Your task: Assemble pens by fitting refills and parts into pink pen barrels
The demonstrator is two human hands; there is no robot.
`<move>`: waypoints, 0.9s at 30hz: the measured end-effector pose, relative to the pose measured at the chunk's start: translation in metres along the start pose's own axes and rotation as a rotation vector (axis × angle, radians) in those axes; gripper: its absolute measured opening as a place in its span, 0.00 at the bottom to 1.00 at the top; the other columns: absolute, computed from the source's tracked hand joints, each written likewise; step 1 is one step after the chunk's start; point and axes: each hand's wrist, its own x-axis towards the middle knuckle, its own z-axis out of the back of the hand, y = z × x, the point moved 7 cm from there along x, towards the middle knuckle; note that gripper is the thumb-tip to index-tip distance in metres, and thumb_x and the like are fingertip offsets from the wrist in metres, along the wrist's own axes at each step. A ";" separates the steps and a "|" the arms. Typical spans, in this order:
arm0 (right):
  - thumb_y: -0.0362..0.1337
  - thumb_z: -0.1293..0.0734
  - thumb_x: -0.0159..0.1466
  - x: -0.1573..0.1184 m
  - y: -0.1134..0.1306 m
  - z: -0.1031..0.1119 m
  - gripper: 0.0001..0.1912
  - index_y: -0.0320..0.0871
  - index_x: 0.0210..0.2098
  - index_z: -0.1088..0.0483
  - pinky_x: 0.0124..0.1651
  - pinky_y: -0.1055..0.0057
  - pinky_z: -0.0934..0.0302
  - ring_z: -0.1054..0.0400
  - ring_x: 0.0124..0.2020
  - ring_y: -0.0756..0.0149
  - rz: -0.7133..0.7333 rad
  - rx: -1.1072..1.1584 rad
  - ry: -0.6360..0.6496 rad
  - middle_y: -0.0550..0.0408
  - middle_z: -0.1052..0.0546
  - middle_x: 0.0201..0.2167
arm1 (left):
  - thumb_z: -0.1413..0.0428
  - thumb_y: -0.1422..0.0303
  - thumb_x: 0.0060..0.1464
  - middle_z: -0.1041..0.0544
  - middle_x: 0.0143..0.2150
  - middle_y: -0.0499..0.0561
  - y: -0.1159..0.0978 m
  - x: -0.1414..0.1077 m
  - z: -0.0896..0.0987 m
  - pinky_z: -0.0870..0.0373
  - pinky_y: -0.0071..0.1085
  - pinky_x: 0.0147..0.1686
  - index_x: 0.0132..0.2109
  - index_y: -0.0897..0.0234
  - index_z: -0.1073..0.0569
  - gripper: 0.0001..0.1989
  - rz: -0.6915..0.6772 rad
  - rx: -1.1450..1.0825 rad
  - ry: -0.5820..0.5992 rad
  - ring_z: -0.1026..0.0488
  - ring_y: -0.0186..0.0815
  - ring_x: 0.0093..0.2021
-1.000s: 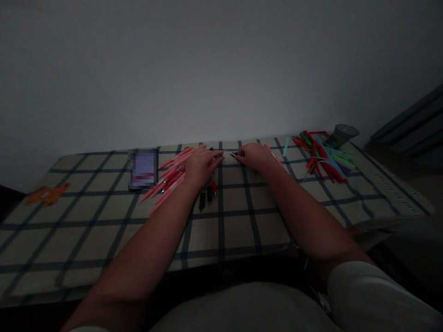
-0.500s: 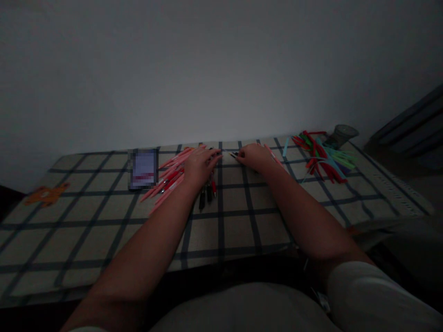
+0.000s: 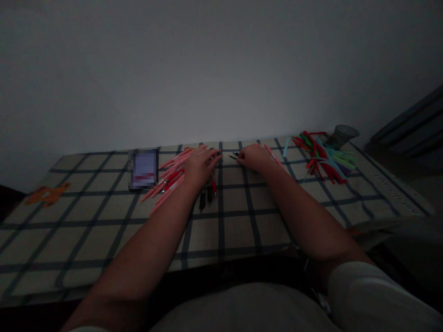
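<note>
Fiddly step imo: right hand pinches thin dark sticks, left hand covers some pink pens, can't tell its grip; next needs steadiness.

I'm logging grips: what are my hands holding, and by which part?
Right hand: apparently a slender dark piece, its tip poking out leftward; gripped part hidden. Left hand, over pink pens: cannot tell.

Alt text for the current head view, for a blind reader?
The left hand lies over pink, red and black pens; the right hand pinches slim dark items. On the checked tablecloth, a screened device lies left, coloured strips right.
</note>
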 end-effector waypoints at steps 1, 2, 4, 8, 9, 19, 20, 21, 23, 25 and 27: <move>0.42 0.36 0.67 0.000 0.000 0.000 0.17 0.45 0.44 0.16 0.55 0.56 0.36 0.23 0.50 0.50 -0.003 0.002 -0.003 0.43 0.16 0.46 | 0.37 0.63 0.62 0.15 0.42 0.51 0.000 0.000 0.000 0.27 0.45 0.59 0.48 0.54 0.17 0.09 0.000 0.000 -0.001 0.21 0.44 0.55; 0.41 0.36 0.67 -0.001 0.000 0.001 0.17 0.45 0.44 0.16 0.54 0.56 0.36 0.23 0.50 0.50 -0.005 0.003 -0.003 0.43 0.16 0.46 | 0.37 0.63 0.62 0.15 0.43 0.51 0.001 0.000 -0.001 0.27 0.45 0.59 0.48 0.54 0.17 0.08 0.000 0.000 -0.001 0.21 0.44 0.56; 0.40 0.36 0.67 -0.002 0.001 0.002 0.17 0.44 0.44 0.16 0.53 0.57 0.35 0.23 0.50 0.50 -0.011 0.002 -0.001 0.43 0.16 0.46 | 0.37 0.63 0.63 0.15 0.45 0.52 0.001 -0.001 -0.001 0.27 0.45 0.59 0.48 0.54 0.17 0.09 -0.001 0.003 0.000 0.22 0.44 0.57; 0.40 0.37 0.67 -0.002 0.001 0.001 0.16 0.45 0.44 0.16 0.53 0.58 0.36 0.23 0.50 0.51 -0.012 0.000 0.011 0.43 0.16 0.46 | 0.37 0.63 0.63 0.15 0.47 0.52 0.002 -0.001 -0.001 0.27 0.45 0.59 0.49 0.54 0.17 0.09 -0.009 0.017 0.007 0.22 0.45 0.58; 0.40 0.37 0.67 -0.002 0.000 0.001 0.16 0.45 0.44 0.16 0.53 0.58 0.36 0.23 0.50 0.51 -0.012 0.000 0.008 0.43 0.16 0.46 | 0.38 0.63 0.63 0.15 0.47 0.52 0.001 -0.001 -0.001 0.27 0.45 0.59 0.49 0.54 0.17 0.09 -0.008 0.022 0.010 0.22 0.45 0.58; 0.38 0.35 0.66 -0.001 0.001 0.000 0.15 0.43 0.44 0.17 0.51 0.59 0.36 0.23 0.50 0.50 -0.009 0.016 0.004 0.42 0.16 0.46 | 0.38 0.63 0.63 0.15 0.48 0.52 0.000 0.000 -0.001 0.28 0.45 0.60 0.50 0.55 0.17 0.09 -0.001 0.044 0.028 0.22 0.45 0.58; 0.37 0.35 0.66 -0.002 0.002 0.001 0.15 0.42 0.44 0.17 0.52 0.59 0.36 0.23 0.49 0.51 -0.012 0.020 0.007 0.42 0.16 0.46 | 0.38 0.63 0.63 0.15 0.48 0.52 0.000 0.000 -0.001 0.28 0.45 0.60 0.50 0.55 0.17 0.09 0.000 0.042 0.027 0.22 0.45 0.58; 0.37 0.35 0.66 -0.003 0.003 0.001 0.15 0.42 0.44 0.17 0.52 0.59 0.36 0.23 0.49 0.51 -0.015 0.024 0.011 0.42 0.16 0.46 | 0.38 0.64 0.63 0.15 0.49 0.51 0.000 0.000 -0.001 0.28 0.45 0.60 0.50 0.54 0.17 0.09 0.001 0.038 0.026 0.22 0.45 0.58; 0.36 0.34 0.65 -0.004 0.004 0.003 0.14 0.41 0.44 0.17 0.50 0.60 0.36 0.23 0.48 0.51 -0.014 0.028 0.016 0.42 0.16 0.46 | 0.38 0.64 0.63 0.15 0.48 0.51 -0.001 0.000 0.000 0.28 0.45 0.59 0.50 0.55 0.17 0.10 -0.005 0.025 0.016 0.22 0.45 0.57; 0.36 0.34 0.65 -0.005 0.006 0.005 0.14 0.41 0.43 0.17 0.49 0.60 0.36 0.23 0.48 0.51 -0.008 0.038 0.005 0.42 0.16 0.46 | 0.38 0.65 0.63 0.15 0.48 0.52 -0.003 0.000 0.002 0.27 0.44 0.58 0.50 0.56 0.17 0.10 -0.022 0.014 -0.002 0.21 0.44 0.54; 0.36 0.33 0.65 -0.005 0.006 0.007 0.13 0.41 0.42 0.17 0.48 0.61 0.36 0.24 0.47 0.52 -0.003 0.049 -0.023 0.42 0.16 0.45 | 0.38 0.65 0.63 0.17 0.47 0.53 -0.005 0.000 0.005 0.27 0.42 0.55 0.50 0.57 0.17 0.10 -0.037 0.006 -0.032 0.22 0.43 0.51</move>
